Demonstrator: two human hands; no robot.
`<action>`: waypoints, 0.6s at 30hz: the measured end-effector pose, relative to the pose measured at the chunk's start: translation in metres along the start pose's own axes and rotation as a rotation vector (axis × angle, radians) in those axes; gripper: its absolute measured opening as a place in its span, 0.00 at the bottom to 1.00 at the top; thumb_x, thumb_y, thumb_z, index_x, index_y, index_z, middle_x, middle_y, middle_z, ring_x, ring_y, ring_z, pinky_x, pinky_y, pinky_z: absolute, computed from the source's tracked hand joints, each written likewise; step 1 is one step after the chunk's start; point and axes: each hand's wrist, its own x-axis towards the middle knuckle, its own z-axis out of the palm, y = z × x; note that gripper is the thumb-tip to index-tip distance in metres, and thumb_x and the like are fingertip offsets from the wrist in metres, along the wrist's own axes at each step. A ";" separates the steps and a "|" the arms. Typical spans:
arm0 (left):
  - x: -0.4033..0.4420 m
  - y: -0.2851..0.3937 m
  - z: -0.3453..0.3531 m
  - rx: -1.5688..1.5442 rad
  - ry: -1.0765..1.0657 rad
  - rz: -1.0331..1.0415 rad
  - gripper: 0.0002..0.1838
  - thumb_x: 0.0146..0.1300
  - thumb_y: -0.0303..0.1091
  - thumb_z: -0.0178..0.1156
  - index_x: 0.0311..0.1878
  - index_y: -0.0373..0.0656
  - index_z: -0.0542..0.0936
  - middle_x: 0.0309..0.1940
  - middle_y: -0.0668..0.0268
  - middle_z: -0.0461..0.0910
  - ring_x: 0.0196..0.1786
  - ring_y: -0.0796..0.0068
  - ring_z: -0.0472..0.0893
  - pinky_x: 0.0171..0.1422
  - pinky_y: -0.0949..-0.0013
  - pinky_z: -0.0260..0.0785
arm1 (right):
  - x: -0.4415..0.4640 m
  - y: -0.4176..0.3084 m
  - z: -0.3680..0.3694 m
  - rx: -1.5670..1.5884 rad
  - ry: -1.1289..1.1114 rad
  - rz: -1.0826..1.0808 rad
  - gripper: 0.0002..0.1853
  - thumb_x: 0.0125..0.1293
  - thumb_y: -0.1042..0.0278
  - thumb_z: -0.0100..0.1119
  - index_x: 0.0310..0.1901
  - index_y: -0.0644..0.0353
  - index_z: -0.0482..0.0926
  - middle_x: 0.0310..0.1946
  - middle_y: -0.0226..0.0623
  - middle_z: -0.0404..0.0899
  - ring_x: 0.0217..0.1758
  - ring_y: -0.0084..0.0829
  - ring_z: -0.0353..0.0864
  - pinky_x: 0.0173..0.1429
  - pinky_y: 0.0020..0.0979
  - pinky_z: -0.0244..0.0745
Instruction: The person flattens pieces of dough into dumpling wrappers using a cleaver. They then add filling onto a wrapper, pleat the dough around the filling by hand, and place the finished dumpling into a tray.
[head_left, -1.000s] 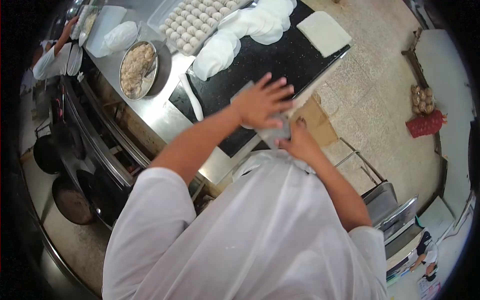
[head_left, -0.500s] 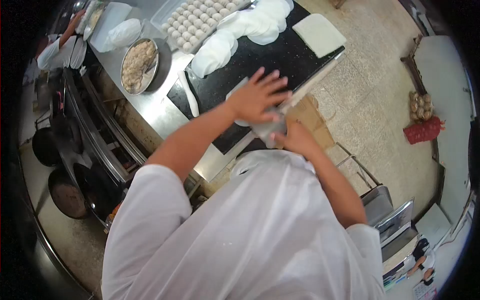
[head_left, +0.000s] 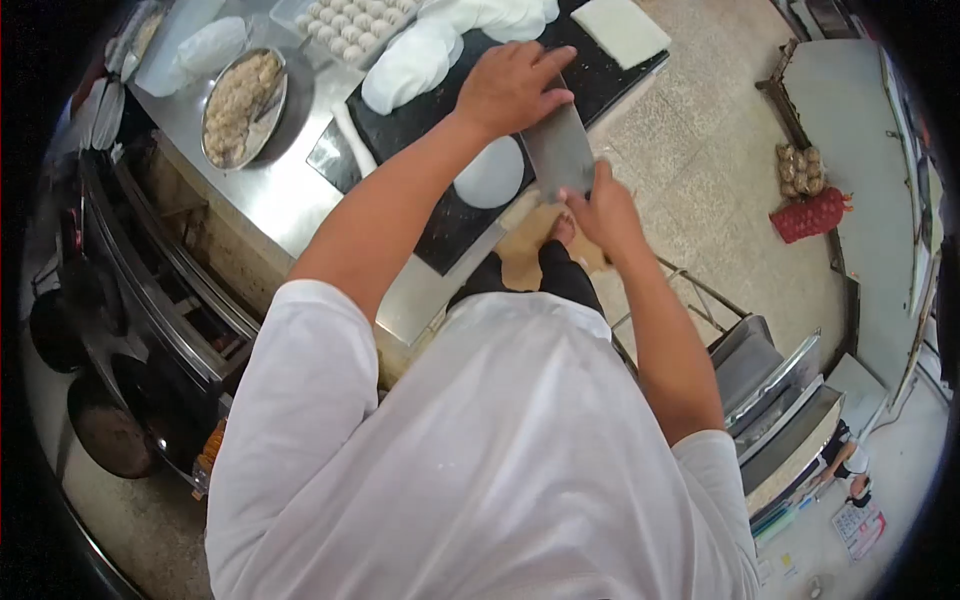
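A cleaver [head_left: 560, 152] with a broad metal blade is held over the board's near right edge. My right hand [head_left: 608, 212] is closed round its handle end; the handle itself is mostly hidden. At the far end of the blade my left hand [head_left: 508, 88] has its thumb over the metal and its fingers curled beyond it. Just left of the blade, a thin white dough round [head_left: 488, 173] lies flat on the black board [head_left: 440, 232]. Overlapping dough rounds [head_left: 415, 65] spread along the board's far side. A white dough roll [head_left: 352, 138] lies at the left.
Beyond the board stand a tray of dough balls [head_left: 350, 28] and a metal bowl of filling [head_left: 240, 110]. A folded white cloth [head_left: 620, 32] lies at the far right corner. Woks [head_left: 110, 425] sit at the left, metal bins [head_left: 750, 360] at the right.
The cleaver and both hands have shifted away from my body. My left hand, earlier spread open over the blade, now curls at its far end. The dough round is more exposed.
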 end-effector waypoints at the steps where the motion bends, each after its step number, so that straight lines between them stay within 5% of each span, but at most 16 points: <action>1: -0.006 0.007 -0.015 -0.077 -0.219 -0.269 0.36 0.60 0.70 0.64 0.61 0.52 0.81 0.56 0.57 0.83 0.58 0.53 0.82 0.61 0.52 0.74 | -0.025 0.006 0.017 0.068 0.027 -0.032 0.34 0.61 0.54 0.72 0.59 0.70 0.68 0.41 0.65 0.83 0.49 0.64 0.84 0.51 0.55 0.78; 2: -0.012 0.013 -0.028 -0.156 -0.430 -0.535 0.35 0.60 0.71 0.64 0.55 0.48 0.84 0.47 0.55 0.87 0.49 0.51 0.86 0.53 0.53 0.78 | -0.050 0.013 0.031 0.135 0.058 -0.070 0.33 0.62 0.55 0.71 0.59 0.70 0.67 0.41 0.67 0.83 0.49 0.64 0.83 0.51 0.55 0.77; 3: -0.023 0.014 -0.039 -0.271 -0.690 -0.586 0.33 0.58 0.69 0.65 0.42 0.42 0.85 0.36 0.52 0.87 0.42 0.47 0.86 0.48 0.48 0.78 | -0.074 0.026 0.043 0.170 -0.001 -0.051 0.34 0.62 0.56 0.70 0.60 0.71 0.66 0.41 0.68 0.82 0.49 0.65 0.83 0.51 0.56 0.77; 5: -0.053 0.024 -0.054 -0.456 -0.749 -0.621 0.33 0.57 0.69 0.67 0.37 0.42 0.85 0.35 0.51 0.87 0.40 0.48 0.86 0.46 0.50 0.77 | -0.114 0.035 0.038 0.112 -0.107 -0.004 0.34 0.62 0.56 0.70 0.60 0.71 0.67 0.40 0.68 0.82 0.47 0.66 0.83 0.50 0.56 0.77; 6: -0.064 0.033 -0.064 -0.478 -0.617 -0.783 0.28 0.59 0.62 0.69 0.40 0.42 0.85 0.34 0.51 0.86 0.38 0.50 0.87 0.44 0.53 0.78 | -0.128 0.033 0.031 0.024 -0.157 0.036 0.33 0.62 0.57 0.70 0.60 0.71 0.68 0.39 0.67 0.82 0.46 0.66 0.83 0.49 0.55 0.77; 8: -0.090 0.039 -0.063 -0.454 -0.330 -0.829 0.19 0.62 0.47 0.72 0.45 0.40 0.84 0.29 0.54 0.84 0.32 0.57 0.84 0.40 0.58 0.77 | -0.128 0.046 0.022 0.026 -0.147 0.002 0.31 0.63 0.58 0.69 0.59 0.71 0.69 0.37 0.66 0.83 0.45 0.66 0.83 0.48 0.55 0.77; 11: -0.113 0.044 -0.052 -0.499 -0.083 -0.843 0.16 0.63 0.36 0.70 0.51 0.40 0.83 0.34 0.56 0.86 0.35 0.60 0.86 0.43 0.61 0.77 | -0.105 0.033 -0.001 0.066 -0.092 -0.032 0.27 0.64 0.59 0.68 0.56 0.70 0.72 0.35 0.64 0.83 0.43 0.65 0.83 0.46 0.55 0.77; 18: -0.112 0.065 -0.062 -0.558 -0.092 -1.063 0.16 0.63 0.32 0.68 0.54 0.39 0.83 0.37 0.59 0.87 0.39 0.72 0.86 0.46 0.67 0.77 | 0.037 -0.008 0.009 0.112 0.028 -0.311 0.21 0.65 0.63 0.67 0.50 0.70 0.72 0.36 0.63 0.84 0.43 0.66 0.84 0.48 0.56 0.77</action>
